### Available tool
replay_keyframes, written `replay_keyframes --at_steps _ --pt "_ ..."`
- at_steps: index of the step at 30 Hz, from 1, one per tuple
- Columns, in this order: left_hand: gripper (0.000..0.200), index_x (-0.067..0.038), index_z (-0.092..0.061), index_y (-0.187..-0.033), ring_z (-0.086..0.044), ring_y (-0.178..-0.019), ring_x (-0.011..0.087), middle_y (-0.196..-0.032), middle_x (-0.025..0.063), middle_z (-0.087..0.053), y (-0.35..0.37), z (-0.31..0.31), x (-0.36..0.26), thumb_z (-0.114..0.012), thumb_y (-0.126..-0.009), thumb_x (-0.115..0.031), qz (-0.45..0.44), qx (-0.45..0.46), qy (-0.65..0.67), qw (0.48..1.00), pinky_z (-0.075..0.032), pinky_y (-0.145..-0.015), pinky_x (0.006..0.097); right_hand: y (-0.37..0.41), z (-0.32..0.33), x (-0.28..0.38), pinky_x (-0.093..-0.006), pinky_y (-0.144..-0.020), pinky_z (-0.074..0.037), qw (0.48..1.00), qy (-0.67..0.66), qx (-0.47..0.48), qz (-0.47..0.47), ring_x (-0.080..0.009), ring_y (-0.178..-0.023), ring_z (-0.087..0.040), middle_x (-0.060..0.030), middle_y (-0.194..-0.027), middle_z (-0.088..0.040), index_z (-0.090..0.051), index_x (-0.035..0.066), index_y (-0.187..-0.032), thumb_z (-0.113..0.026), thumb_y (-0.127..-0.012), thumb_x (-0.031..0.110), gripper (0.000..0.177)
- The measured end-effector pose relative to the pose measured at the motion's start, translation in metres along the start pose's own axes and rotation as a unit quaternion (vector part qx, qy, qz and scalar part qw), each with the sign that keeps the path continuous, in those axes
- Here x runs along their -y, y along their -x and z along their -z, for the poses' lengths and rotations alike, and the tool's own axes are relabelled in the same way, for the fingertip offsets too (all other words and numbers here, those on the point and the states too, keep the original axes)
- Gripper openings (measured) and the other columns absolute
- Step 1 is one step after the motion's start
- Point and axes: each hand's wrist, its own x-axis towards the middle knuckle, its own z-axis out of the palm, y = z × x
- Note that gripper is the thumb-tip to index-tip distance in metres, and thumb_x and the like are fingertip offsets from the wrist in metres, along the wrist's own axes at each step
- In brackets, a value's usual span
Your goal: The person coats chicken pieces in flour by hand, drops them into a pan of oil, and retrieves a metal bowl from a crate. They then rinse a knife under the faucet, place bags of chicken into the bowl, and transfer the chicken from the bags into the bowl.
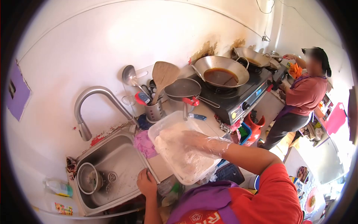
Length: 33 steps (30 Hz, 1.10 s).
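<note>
A thin clear plastic glove covers my right hand [197,142], which reaches into a white plastic tub [186,180]. Its fingers are down in a pale, flour-like mix [169,143] and blurred, so whether they are open or closed does not show. My left hand [147,183] is closed over the front right rim of the steel sink [123,160], below the tub. Between tub and sink lies a crumpled pink plastic bag [144,142].
A strainer [88,178] sits in the sink under a curved faucet [99,90]. Behind the tub are a utensil holder [154,112], a saucepan [182,88] and a blue-handled knife [198,117]. A wok [221,71] with brown liquid stands on the stove [238,100]. Another person [307,89] stands farther right.
</note>
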Motion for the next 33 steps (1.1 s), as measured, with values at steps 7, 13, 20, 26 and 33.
replay_keyframes --at_steps 7,13,20,26,33 --pt "0.02 -0.003 -0.058 -0.098 -0.057 -0.087 0.0325 -0.097 0.0125 -0.06 -0.003 0.001 -0.001 -0.053 -0.08 -0.011 -0.012 -0.01 -0.001 1.0 -0.044 -0.072 0.0409 0.0 0.095 0.062 -0.0265 -0.068 -0.044 0.977 0.016 -0.182 0.115 -0.0181 -0.079 -0.056 -0.0076 -0.09 -0.058 -0.053 0.003 -0.115 -0.051 -0.084 0.016 0.034" --pt "0.021 -0.003 -0.058 -0.098 -0.056 -0.09 0.0326 -0.097 0.0125 -0.059 -0.004 0.001 -0.001 -0.052 -0.079 -0.013 0.019 0.004 0.017 1.0 -0.042 -0.073 0.0408 0.008 0.191 0.017 -0.0222 -0.058 -0.043 0.912 -0.152 -0.379 0.036 -0.0102 -0.066 -0.056 -0.0014 -0.075 -0.058 -0.06 0.006 -0.107 -0.053 -0.086 0.029 0.033" --pt "0.023 -0.004 -0.058 -0.099 -0.055 -0.088 0.0325 -0.097 0.0125 -0.059 -0.002 -0.004 0.002 -0.053 -0.079 -0.014 0.034 0.012 -0.009 0.999 -0.041 -0.073 0.0411 -0.025 0.261 -0.087 -0.0417 -0.074 -0.046 0.79 0.524 -0.262 -0.179 -0.0339 -0.079 -0.063 -0.0253 -0.076 -0.06 -0.064 -0.002 -0.09 -0.043 -0.086 0.039 0.047" --pt "0.021 0.0 -0.058 -0.096 -0.056 -0.081 0.0372 -0.09 0.0178 -0.058 -0.013 0.005 -0.017 -0.051 -0.079 -0.01 0.018 0.008 -0.001 1.0 -0.043 -0.068 0.0434 -0.056 0.291 -0.193 -0.0421 -0.073 -0.048 0.788 0.582 -0.149 -0.135 -0.0339 -0.078 -0.062 -0.0227 -0.075 -0.061 -0.065 0.002 -0.074 -0.044 -0.083 0.032 0.038" --pt "0.022 -0.002 -0.057 -0.099 -0.056 -0.085 0.0351 -0.093 0.0154 -0.059 -0.008 -0.002 -0.005 -0.051 -0.08 -0.011 0.019 0.01 -0.005 1.0 -0.042 -0.071 0.042 -0.047 0.299 -0.123 -0.0388 -0.074 -0.048 0.795 0.485 -0.326 -0.16 -0.0312 -0.081 -0.061 -0.0208 -0.086 -0.063 -0.066 0.003 -0.083 -0.054 -0.08 0.026 0.026"
